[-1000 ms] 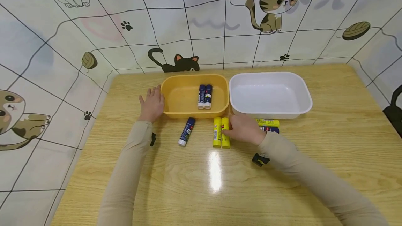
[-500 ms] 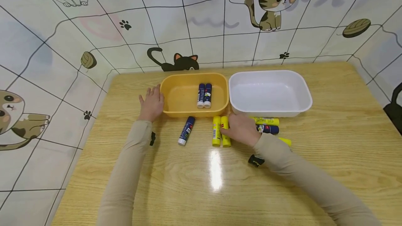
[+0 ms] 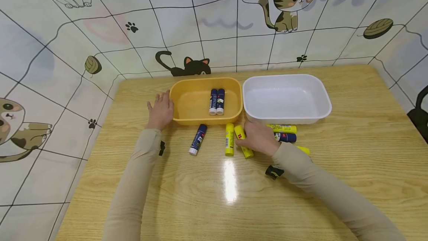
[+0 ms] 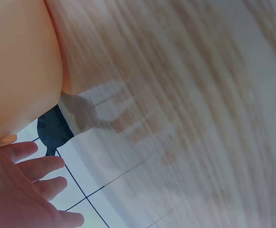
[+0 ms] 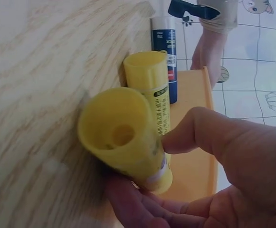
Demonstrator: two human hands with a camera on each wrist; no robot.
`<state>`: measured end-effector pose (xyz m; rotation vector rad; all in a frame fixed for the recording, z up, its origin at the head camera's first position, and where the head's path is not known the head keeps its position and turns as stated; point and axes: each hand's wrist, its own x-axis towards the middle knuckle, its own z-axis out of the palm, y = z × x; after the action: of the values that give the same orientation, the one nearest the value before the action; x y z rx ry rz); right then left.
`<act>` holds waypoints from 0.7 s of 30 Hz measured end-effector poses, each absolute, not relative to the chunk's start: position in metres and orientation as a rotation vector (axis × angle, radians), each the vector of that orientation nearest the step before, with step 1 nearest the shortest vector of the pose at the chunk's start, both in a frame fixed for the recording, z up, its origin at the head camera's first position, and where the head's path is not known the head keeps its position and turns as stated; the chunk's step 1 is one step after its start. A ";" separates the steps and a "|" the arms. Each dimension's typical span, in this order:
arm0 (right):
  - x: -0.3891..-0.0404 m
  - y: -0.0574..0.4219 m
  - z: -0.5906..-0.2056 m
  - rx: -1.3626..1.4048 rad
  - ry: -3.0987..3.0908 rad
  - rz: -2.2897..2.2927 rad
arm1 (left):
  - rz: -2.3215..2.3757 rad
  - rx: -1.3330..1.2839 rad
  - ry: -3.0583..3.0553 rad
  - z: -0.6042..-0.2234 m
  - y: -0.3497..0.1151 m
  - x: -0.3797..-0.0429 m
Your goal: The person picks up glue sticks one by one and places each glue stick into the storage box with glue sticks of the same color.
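Note:
My right hand (image 3: 260,137) pinches a yellow glue stick (image 3: 247,152), which lies slanted at table level; the right wrist view shows thumb and fingers on either side of this yellow tube (image 5: 121,121). Just left of it lies a second yellow glue stick (image 3: 229,139), apart from the hand. My left hand (image 3: 160,111) rests against the left end of the orange-yellow tub (image 3: 182,116), fingers extended. Two blue glue sticks with white ends (image 3: 216,102) lie side by side in that tub. Another blue glue stick (image 3: 198,140) lies on the table before it.
A white tub (image 3: 287,116) stands right of the orange-yellow one, their ends meeting. Partly behind my right hand and sleeve lie a yellow stick (image 3: 284,128), a blue stick (image 3: 287,137) and another yellow stick (image 3: 303,150). A cat-patterned wall (image 3: 220,55) borders the table.
The gripped yellow glue stick has turned from parallel with its neighbour to slanted, its near end swinging right. A gap now shows between the two. My left hand stays in place.

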<state>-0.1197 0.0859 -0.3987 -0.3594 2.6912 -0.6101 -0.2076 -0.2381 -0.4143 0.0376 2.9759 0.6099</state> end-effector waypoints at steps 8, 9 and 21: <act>-0.117 0.094 -0.390 -0.364 2.636 -0.620 | 0.606 0.042 2.973 -0.412 -0.238 -0.206; -0.116 0.095 -0.389 -0.369 2.632 -0.628 | 0.607 0.042 2.973 -0.412 -0.237 -0.206; -0.111 0.111 -0.365 -0.453 2.632 -0.662 | 0.590 0.033 2.972 -0.411 -0.237 -0.206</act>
<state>-0.1111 0.1108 -0.3655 -0.4526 2.6323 -0.6624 -0.2060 -0.2367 -0.4113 0.0329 2.9715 0.5897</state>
